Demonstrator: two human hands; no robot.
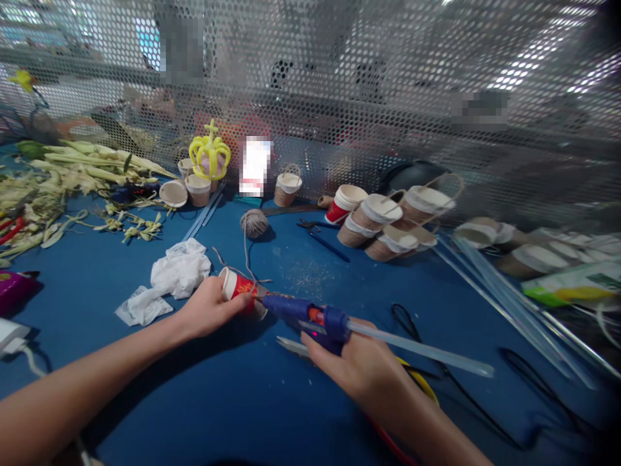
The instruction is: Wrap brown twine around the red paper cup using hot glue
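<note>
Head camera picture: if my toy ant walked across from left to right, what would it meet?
Purple object → crumpled white cloth → nearer red cup → blue glue gun → green-and-yellow packet.

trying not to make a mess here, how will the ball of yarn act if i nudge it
The ball of yarn will probably roll, being round. It is likely soft and light, as it looks wound from strands. Pushed away, it may unwind or tug the strand running toward the red cup.
</note>
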